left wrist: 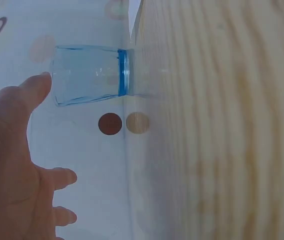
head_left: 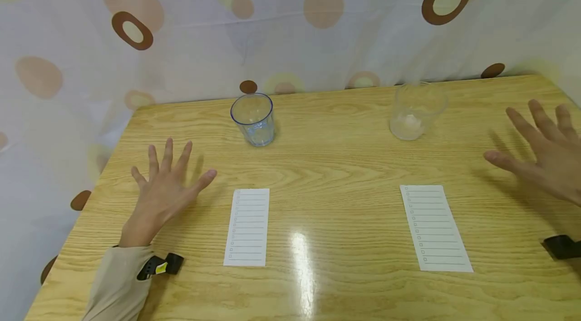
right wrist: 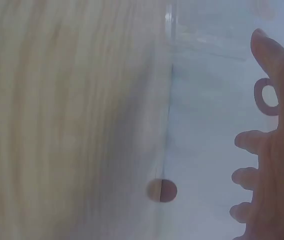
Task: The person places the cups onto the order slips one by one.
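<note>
My left hand point(head_left: 164, 192), fingers spread, hovers over the left side of the table and holds nothing. Ahead of it to the right stands a blue-tinted drinking glass point(head_left: 256, 126), upright; the left wrist view shows this glass point(left wrist: 89, 75) apart from the thumb. My right hand point(head_left: 551, 152) is also spread and holds nothing, at the right edge of the head view. To its left a clear glass point(head_left: 415, 111) stands upright, with something whitish seen at its bottom. In the right wrist view the fingers and thumb of the right hand point(right wrist: 282, 135) are apart from everything.
Two lined paper checklists lie on the wooden table point(head_left: 336, 169): a left sheet point(head_left: 247, 227) in front of the blue-tinted glass and a right sheet point(head_left: 436, 227) in front of the clear one. A spotted curtain point(head_left: 281, 23) hangs along the table's back edge.
</note>
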`<action>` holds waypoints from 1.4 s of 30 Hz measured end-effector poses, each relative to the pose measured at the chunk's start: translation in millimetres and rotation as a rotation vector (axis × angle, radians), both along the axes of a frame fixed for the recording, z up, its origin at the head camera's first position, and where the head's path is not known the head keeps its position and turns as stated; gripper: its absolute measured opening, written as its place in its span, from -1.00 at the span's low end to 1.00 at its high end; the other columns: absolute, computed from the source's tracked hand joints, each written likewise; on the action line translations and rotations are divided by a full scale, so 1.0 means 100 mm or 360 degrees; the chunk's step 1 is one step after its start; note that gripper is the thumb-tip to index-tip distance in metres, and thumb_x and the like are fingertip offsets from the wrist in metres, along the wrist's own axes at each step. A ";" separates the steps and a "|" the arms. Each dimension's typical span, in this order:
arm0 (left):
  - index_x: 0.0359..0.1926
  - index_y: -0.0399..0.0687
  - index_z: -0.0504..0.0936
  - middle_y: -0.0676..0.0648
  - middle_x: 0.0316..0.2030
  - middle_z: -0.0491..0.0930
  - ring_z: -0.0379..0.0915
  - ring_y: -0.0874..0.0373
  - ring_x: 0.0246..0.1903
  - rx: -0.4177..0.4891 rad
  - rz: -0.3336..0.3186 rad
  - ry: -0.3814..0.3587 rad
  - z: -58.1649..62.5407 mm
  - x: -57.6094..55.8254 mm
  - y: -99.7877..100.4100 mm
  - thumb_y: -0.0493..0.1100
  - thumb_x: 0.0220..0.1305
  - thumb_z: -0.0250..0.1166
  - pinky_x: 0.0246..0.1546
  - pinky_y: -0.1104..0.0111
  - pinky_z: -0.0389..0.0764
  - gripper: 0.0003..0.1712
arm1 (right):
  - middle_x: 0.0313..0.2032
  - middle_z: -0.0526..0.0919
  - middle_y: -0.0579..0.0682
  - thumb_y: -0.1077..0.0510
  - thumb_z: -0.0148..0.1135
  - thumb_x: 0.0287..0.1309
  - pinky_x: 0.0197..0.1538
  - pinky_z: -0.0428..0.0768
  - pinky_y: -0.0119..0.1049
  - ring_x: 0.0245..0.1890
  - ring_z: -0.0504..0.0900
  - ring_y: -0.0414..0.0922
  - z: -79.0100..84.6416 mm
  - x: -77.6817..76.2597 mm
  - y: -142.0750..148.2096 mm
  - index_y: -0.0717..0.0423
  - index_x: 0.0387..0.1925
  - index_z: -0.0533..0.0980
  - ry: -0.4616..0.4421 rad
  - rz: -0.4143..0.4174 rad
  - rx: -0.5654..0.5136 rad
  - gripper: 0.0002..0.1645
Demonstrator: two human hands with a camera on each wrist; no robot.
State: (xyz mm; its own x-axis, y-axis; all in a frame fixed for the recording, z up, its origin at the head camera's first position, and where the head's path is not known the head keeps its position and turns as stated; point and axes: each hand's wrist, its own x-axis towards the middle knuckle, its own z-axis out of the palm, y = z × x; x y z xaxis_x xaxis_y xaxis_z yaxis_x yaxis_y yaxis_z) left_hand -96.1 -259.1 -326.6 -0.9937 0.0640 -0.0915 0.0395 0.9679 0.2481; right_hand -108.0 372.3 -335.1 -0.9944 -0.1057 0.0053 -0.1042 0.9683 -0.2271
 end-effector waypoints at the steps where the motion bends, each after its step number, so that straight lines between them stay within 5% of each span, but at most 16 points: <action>1: 0.54 0.03 -0.21 -0.29 0.48 -0.50 -0.80 -0.34 0.37 -0.0001 -0.0002 0.0000 0.00 -0.01 0.00 0.53 0.27 -0.16 0.02 -0.56 -0.56 0.06 | 0.43 -0.63 0.16 -0.33 0.01 0.27 0.13 -0.65 0.48 0.31 -0.74 0.33 0.01 0.00 -0.01 0.04 0.50 -0.39 0.0004 0.0010 0.0013 0.13; 8: 0.54 0.06 -0.23 -0.29 0.48 -0.48 -0.75 -0.36 0.38 -0.0004 -0.0013 -0.0016 -0.01 -0.04 0.03 0.54 0.26 -0.19 0.04 -0.56 -0.50 0.06 | 0.45 -0.60 0.16 -0.32 0.00 0.29 0.18 -0.63 0.46 0.33 -0.66 0.39 0.05 0.02 -0.16 -0.02 0.51 -0.39 0.0004 0.0079 0.0094 0.11; 24: 0.54 0.04 -0.23 -0.19 0.50 -0.44 -0.68 -0.29 0.42 0.0063 -0.0078 -0.0001 0.13 -0.11 0.18 0.54 0.25 -0.16 0.17 -0.49 -0.37 0.08 | 0.48 -0.40 0.24 -0.23 0.16 0.24 0.26 -0.58 0.40 0.40 -0.52 0.34 0.05 0.13 -0.52 0.01 0.53 -0.23 0.0050 0.0292 -0.0053 0.10; 36: 0.49 -0.31 -0.21 -0.24 0.50 -0.28 -0.42 -0.14 0.48 0.0322 -0.0075 0.0030 0.20 -0.26 0.29 0.52 0.23 -0.05 0.40 -0.14 -0.10 0.21 | 0.50 -0.24 0.22 -0.21 0.23 0.20 0.46 -0.44 0.03 0.48 -0.35 0.16 0.11 0.22 -0.77 0.17 0.51 -0.23 0.0009 0.0396 -0.0124 0.17; 42: 0.48 -0.28 -0.02 -0.27 0.46 -0.01 -0.10 -0.20 0.44 0.0584 -0.0028 0.0116 0.19 -0.36 0.34 0.43 0.20 0.13 0.38 -0.08 0.06 0.15 | 0.52 -0.29 0.07 -0.26 0.22 0.19 0.35 -0.18 0.36 0.46 -0.30 0.28 0.17 0.27 -0.92 0.08 0.53 -0.24 -0.0147 0.0311 -0.0256 0.18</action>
